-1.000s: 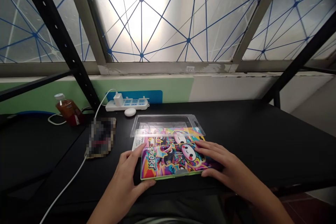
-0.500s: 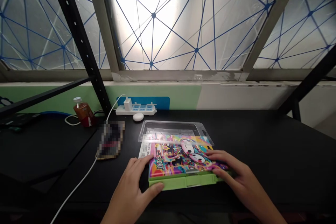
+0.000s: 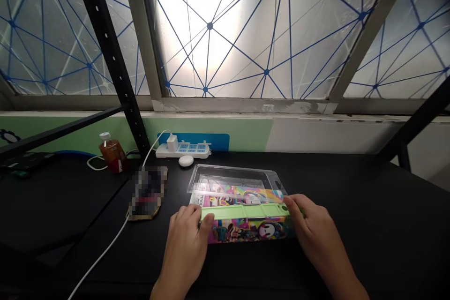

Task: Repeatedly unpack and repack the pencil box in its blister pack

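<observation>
A pencil box (image 3: 246, 231) with colourful cartoon print stands tilted up on its long side, its light green edge facing up. My left hand (image 3: 188, 239) grips its left end, thumb on the near face and fingers behind. At the right end, my right hand (image 3: 311, 225) holds it with the thumb on top and the other fingers partly hidden. Just behind the box lies a clear plastic package (image 3: 235, 176). A printed card marked "PENCIL" (image 3: 198, 198) shows beneath the package, partly covered by the box.
A white power strip (image 3: 193, 151) with a plugged-in charger stands at the wall, a white oval case (image 3: 186, 161) before it. Left are a blurred-out phone-like object (image 3: 147, 194), a white cable (image 3: 101, 262) and an orange drink bottle (image 3: 113, 152). Black shelf posts (image 3: 116, 65) frame the desk.
The pencil box has been tipped from lying flat onto its side, so the green edge now faces up. Both hands have shifted to grip its two ends. The view has moved slightly.
</observation>
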Demonstrator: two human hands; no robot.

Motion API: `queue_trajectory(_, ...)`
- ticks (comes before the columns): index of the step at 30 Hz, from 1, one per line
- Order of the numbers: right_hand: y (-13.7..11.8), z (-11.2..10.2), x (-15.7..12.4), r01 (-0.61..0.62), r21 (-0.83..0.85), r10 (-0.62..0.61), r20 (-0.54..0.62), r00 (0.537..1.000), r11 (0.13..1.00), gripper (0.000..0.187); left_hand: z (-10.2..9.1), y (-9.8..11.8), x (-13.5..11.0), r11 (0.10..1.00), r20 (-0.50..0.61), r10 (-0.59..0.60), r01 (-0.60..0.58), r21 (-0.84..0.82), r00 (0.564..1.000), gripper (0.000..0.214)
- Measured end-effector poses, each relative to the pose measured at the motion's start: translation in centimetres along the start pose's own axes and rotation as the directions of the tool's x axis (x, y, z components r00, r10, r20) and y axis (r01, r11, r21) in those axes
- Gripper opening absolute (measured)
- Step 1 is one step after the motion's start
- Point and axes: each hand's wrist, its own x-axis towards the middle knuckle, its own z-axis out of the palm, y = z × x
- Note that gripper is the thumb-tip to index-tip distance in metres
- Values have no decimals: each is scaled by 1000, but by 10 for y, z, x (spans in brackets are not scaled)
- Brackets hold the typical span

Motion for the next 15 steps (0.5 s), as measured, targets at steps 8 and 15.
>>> queue_trajectory(8, -30, 23, -12, 438, -141, -444, -16, 896, 888, 33, 1, 2, 1, 998, 1, -14, 14, 60, 1000, 64)
queue_trajectory(15, -49, 32, -11, 421, -64, -410, 134, 902, 905, 26, 3, -7, -2, 999, -48, -37, 37, 6, 998, 56)
